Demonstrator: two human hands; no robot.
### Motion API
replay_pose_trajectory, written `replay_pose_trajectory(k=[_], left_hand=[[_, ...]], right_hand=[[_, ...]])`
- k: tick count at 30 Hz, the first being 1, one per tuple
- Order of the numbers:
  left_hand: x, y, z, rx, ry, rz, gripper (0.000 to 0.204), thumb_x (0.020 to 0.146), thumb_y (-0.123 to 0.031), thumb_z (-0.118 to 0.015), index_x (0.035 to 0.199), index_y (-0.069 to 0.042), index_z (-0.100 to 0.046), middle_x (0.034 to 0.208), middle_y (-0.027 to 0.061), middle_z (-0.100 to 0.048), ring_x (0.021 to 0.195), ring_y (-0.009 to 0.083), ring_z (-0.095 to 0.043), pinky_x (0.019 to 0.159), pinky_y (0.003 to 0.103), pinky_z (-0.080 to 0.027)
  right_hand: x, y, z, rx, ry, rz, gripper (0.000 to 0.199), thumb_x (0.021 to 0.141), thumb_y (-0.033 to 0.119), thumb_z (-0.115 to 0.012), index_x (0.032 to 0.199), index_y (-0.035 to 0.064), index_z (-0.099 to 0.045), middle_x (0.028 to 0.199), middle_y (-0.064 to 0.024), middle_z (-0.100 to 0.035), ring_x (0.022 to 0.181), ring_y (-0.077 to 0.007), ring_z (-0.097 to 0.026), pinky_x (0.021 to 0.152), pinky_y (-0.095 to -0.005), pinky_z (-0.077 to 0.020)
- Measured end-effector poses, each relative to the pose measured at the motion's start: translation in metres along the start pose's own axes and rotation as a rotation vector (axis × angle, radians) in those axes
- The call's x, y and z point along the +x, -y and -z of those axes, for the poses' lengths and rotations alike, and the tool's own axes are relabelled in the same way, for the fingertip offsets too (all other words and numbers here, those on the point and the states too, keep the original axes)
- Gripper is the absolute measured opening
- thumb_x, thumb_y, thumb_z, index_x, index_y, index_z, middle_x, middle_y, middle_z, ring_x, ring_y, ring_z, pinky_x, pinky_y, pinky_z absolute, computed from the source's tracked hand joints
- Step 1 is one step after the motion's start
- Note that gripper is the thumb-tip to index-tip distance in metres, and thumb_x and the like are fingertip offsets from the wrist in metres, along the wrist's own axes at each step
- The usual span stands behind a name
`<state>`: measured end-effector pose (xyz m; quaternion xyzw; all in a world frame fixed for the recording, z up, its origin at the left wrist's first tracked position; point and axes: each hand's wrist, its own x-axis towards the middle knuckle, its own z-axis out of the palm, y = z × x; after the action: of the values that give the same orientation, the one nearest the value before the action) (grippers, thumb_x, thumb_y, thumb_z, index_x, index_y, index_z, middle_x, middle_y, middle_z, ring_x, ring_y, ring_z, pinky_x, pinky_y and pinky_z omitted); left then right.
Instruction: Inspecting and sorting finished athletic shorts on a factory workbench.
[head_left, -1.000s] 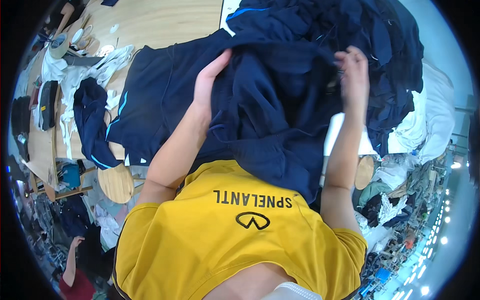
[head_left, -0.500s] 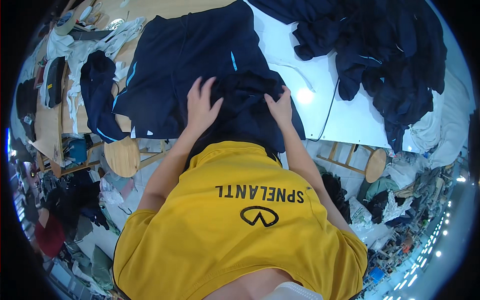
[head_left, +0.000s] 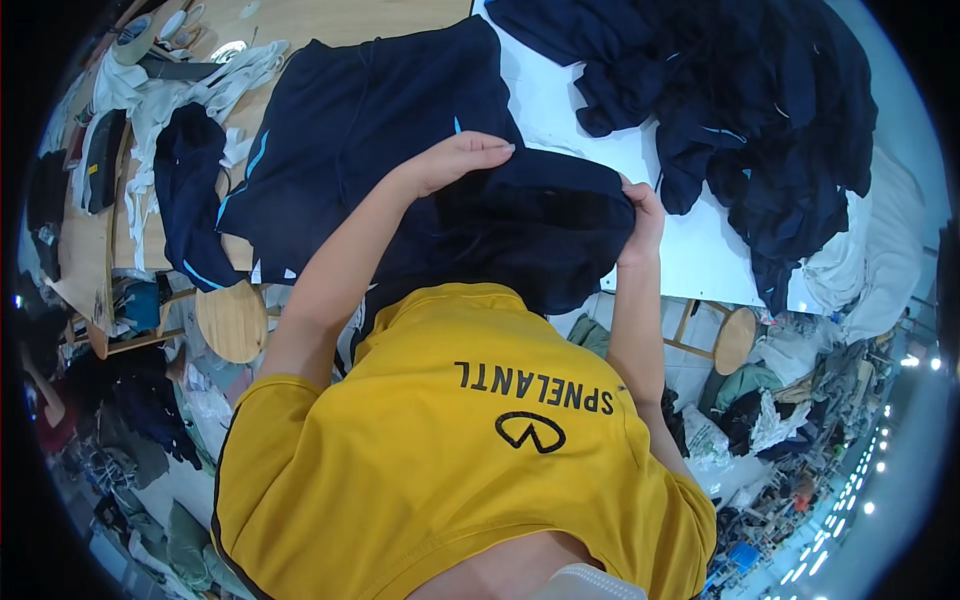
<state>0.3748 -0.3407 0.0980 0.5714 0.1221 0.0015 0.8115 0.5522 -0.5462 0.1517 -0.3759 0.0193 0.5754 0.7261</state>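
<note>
A dark navy garment (head_left: 340,130) with light blue trim lies spread over the table in front of me. My left hand (head_left: 463,161) pinches the upper edge of a loose navy fabric piece (head_left: 560,225), thumb against fingers. At that piece's right end, my right hand (head_left: 643,218) grips the edge with its fingers partly hidden behind the cloth. Between both hands the fabric is held stretched out, and its lower part hangs toward my body over the table's near edge.
A pile of navy garments (head_left: 770,120) covers the white tabletop (head_left: 690,260) at the right. A rolled navy piece (head_left: 190,190) and white cloth strips (head_left: 140,110) lie at the left. Wooden stools (head_left: 232,322) stand under the table, with bags and cloth on the floor.
My hands have gone from open over the cloth to gripping its edge. The right hand has moved right and the left up and right, drawing the fabric out between them.
</note>
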Motion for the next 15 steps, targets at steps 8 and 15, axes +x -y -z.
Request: replay_pose_trajectory(k=[8, 15], left_hand=[[-0.019, -0.008, -0.015, -0.653, -0.219, -0.031, 0.030, 0.088, -0.028, -0.057, 0.101, -0.002, -0.064, 0.099, 0.0035, -0.065, 0.094, 0.0133, -0.058, 0.086, 0.024, -0.043], [-0.020, -0.018, -0.038, -1.324, 0.108, -0.153, 0.042, 0.094, -0.033, -0.043, 0.106, 0.003, -0.059, 0.109, 0.0173, -0.061, 0.098, 0.0280, -0.061, 0.087, 0.039, -0.050]], right_hand=[[0.002, 0.002, -0.028, 0.009, -0.012, 0.016, 0.033, 0.077, 0.010, -0.043, 0.100, -0.0074, -0.058, 0.096, -0.0177, -0.064, 0.085, -0.0284, -0.061, 0.082, -0.0320, -0.0498], [0.012, 0.002, -0.030, 0.145, 0.094, -0.051, 0.021, 0.078, 0.010, -0.047, 0.083, -0.0044, -0.061, 0.084, -0.0149, -0.066, 0.076, -0.0264, -0.064, 0.078, -0.0332, -0.0513]])
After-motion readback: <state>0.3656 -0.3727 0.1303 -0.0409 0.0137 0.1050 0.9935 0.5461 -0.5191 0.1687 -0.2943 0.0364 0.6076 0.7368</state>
